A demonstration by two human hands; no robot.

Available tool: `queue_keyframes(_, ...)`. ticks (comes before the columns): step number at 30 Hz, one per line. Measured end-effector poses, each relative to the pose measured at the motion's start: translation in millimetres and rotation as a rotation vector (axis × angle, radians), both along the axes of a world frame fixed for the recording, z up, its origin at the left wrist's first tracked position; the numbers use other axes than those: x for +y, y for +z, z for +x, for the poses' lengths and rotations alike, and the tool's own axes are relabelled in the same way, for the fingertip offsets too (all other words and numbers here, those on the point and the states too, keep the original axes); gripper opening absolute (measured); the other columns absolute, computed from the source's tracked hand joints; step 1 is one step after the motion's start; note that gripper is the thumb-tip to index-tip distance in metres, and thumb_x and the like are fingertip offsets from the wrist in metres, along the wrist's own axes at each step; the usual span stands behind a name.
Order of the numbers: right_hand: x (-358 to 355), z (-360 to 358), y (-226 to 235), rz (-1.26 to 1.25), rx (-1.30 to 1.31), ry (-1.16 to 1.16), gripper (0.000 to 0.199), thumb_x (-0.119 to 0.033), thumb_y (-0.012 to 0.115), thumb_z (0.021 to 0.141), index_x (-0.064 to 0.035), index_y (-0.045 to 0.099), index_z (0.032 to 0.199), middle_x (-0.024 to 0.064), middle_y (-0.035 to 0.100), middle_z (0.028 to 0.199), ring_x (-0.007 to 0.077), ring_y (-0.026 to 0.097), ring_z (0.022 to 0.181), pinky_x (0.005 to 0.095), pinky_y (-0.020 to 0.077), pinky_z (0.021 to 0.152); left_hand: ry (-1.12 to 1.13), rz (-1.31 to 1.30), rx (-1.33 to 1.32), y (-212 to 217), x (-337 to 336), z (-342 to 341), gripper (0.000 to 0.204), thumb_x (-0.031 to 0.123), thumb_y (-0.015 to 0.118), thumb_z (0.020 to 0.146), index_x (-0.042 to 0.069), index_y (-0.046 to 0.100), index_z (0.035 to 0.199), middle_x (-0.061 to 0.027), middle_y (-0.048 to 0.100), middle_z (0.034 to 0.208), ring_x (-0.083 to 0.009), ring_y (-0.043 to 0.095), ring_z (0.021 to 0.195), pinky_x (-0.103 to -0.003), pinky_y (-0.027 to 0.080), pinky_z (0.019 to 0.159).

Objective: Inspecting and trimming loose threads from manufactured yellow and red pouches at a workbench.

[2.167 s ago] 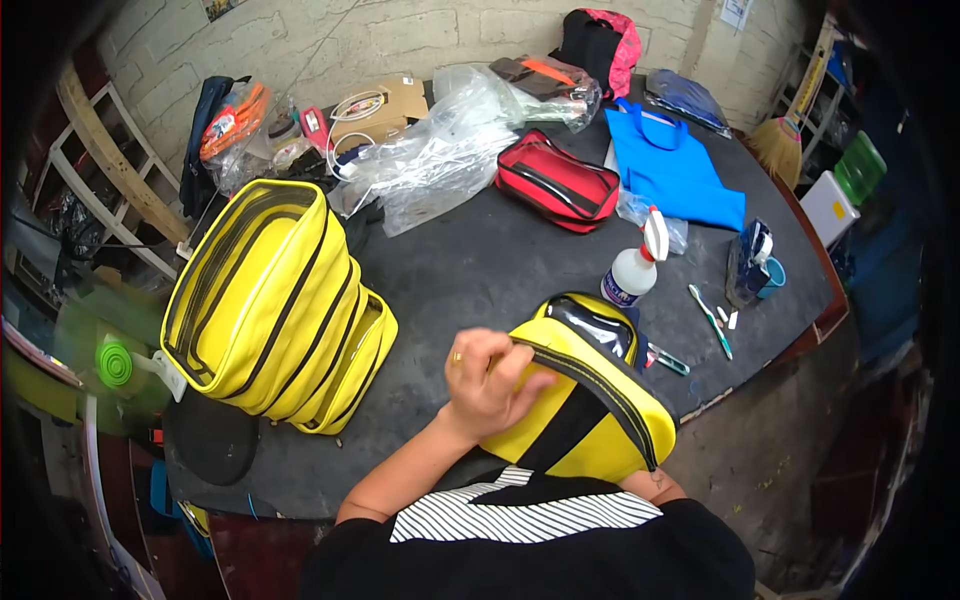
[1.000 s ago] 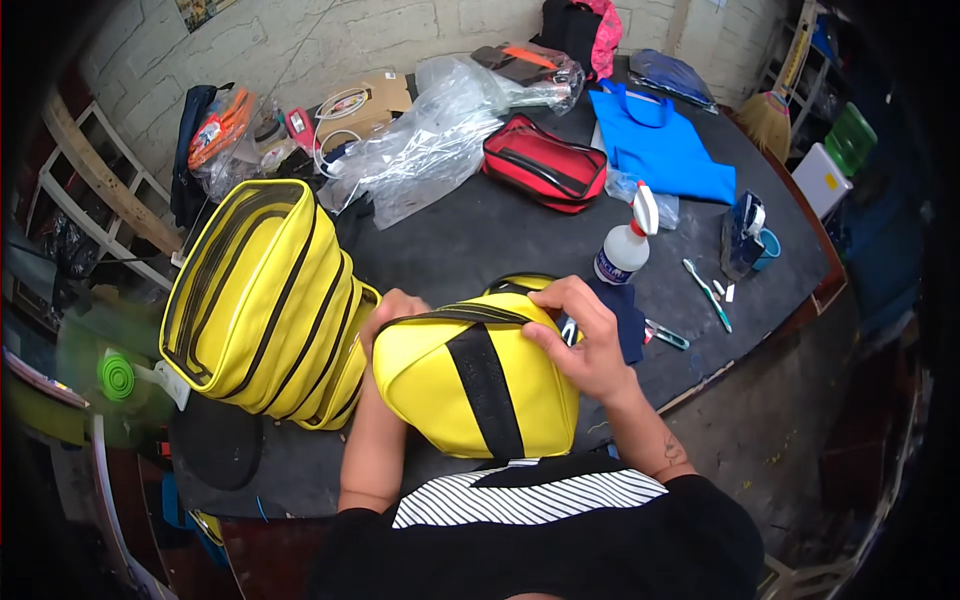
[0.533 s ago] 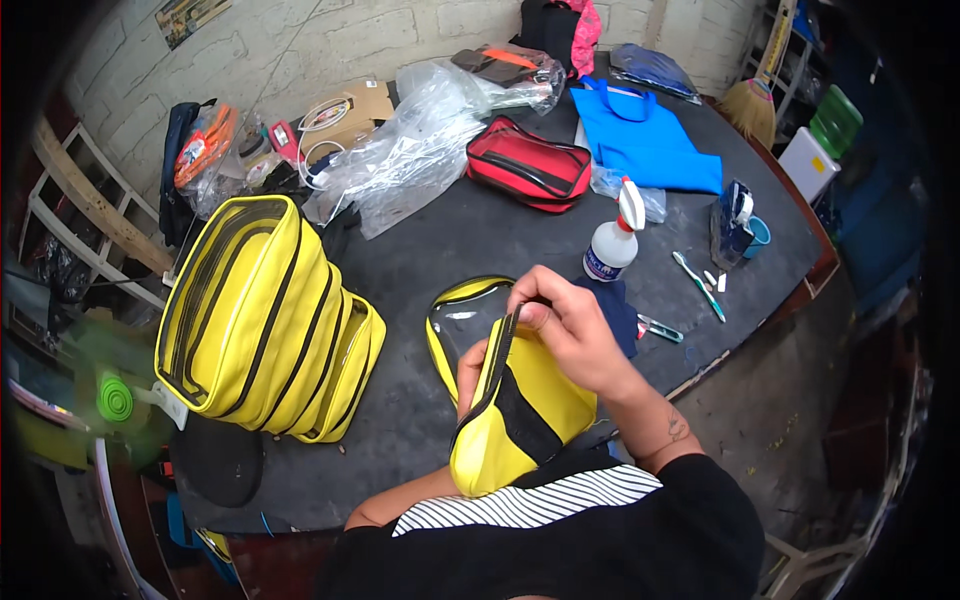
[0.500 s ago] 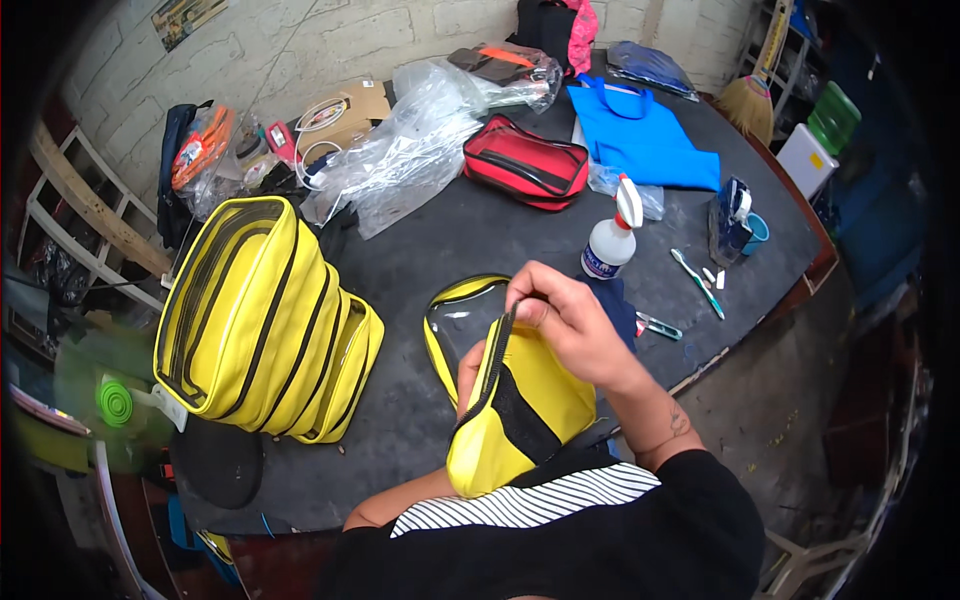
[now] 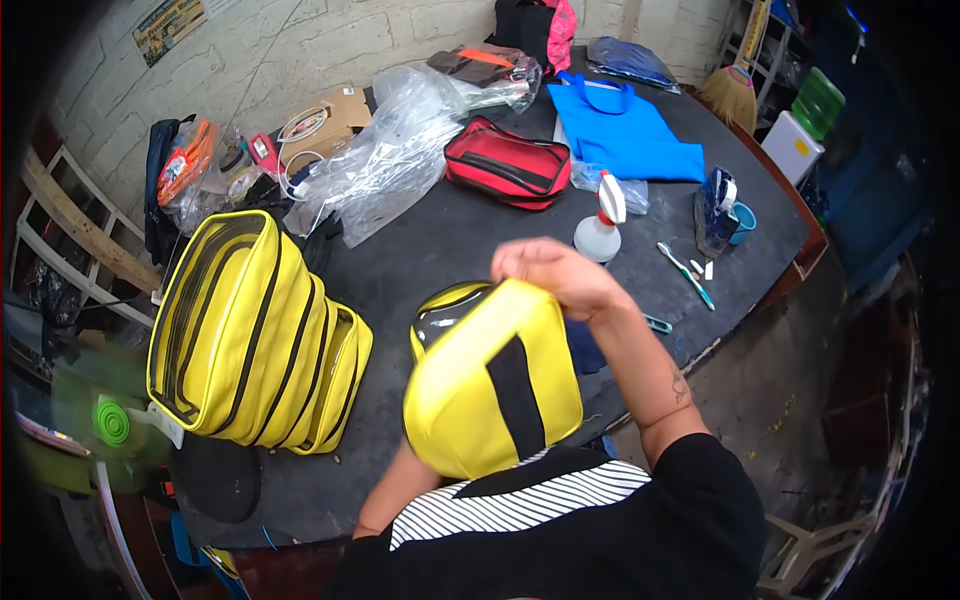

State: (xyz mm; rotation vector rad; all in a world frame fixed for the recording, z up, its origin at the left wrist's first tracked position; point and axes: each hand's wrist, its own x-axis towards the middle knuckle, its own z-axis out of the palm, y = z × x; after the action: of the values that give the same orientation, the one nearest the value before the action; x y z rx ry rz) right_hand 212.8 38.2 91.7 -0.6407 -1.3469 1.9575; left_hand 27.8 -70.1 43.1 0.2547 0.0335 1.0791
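Note:
A yellow pouch [image 5: 465, 400] with a black stripe is held up in front of me, its back panel tilted toward my chest. Part of its clear plastic window [image 5: 438, 318] shows at the far left side. My right hand [image 5: 555, 275] is closed on the pouch's upper edge, fingers bent over it. My left forearm [image 5: 398, 492] goes behind or into the pouch from below; the left hand itself is hidden by the yellow material. To the left stands a row of similar yellow pouches [image 5: 270, 330] with black zippers, nested against one another.
A red pouch [image 5: 508, 165], crumpled clear plastic [image 5: 385, 150] and a blue bag [image 5: 630, 130] lie at the back of the black table [image 5: 340, 500]. Right of my hand are a spray bottle [image 5: 600, 235], a toothbrush [image 5: 686, 275] and a blue cup [image 5: 742, 222]. A blurred fan [image 5: 112, 420] spins at left.
The pouch has been tipped up, so its back panel now faces me and covers the zipper opening. My left fingers, partly visible before, are now hidden. My right hand has risen slightly.

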Motion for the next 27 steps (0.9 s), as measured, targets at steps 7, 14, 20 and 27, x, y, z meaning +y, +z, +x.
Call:
queue_keyframes(7,45,16,26,0.508,0.079,-0.743,0.016,-0.019,0.06,0.094,-0.0087,0.054,0.084,-0.0066,0.053,0.072,0.0007,0.05,0.061,0.0179,0.0373,0.053,-0.013,0.362,0.488,34,110,-70,0.042,0.036,0.043,0.1,0.0,0.058,0.116,-0.0106,0.066,0.11,-0.0187,0.064,0.098,-0.033,0.047,0.09)
queue_keyframes(14,87,11,1,0.447,0.146,-0.746,0.016,-0.016,0.063,0.092,-0.0068,0.056,0.081,-0.0068,0.054,0.069,-0.0011,0.046,0.06,0.0173,0.034,0.052,0.136,0.337,0.502,29,142,-54,0.02,0.023,0.053,0.097,0.005,0.058,0.106,-0.0053,0.066,0.103,-0.0136,0.062,0.092,-0.028,0.048,0.086)
queue_keyframes(20,98,0,-8,0.536,0.088,-0.834,0.018,-0.017,0.065,0.091,-0.0076,0.055,0.079,-0.0091,0.049,0.065,-0.0018,0.04,0.056,0.018,0.0304,0.049,0.406,0.196,0.586,11,158,-44,0.027,0.028,0.055,0.096,0.001,0.062,0.095,-0.0051,0.067,0.088,-0.0133,0.063,0.077,-0.026,0.051,0.073)
queue_keyframes(27,98,0,-14,0.539,0.069,-0.783,0.019,-0.021,0.061,0.093,-0.0096,0.056,0.078,-0.008,0.049,0.07,0.0002,0.043,0.064,0.0182,0.0339,0.056,1.455,1.028,1.661,55,131,-35,0.021,-0.003,0.051,0.089,0.0,0.062,0.106,-0.0103,0.064,0.095,-0.0198,0.061,0.089,-0.027,0.046,0.081)
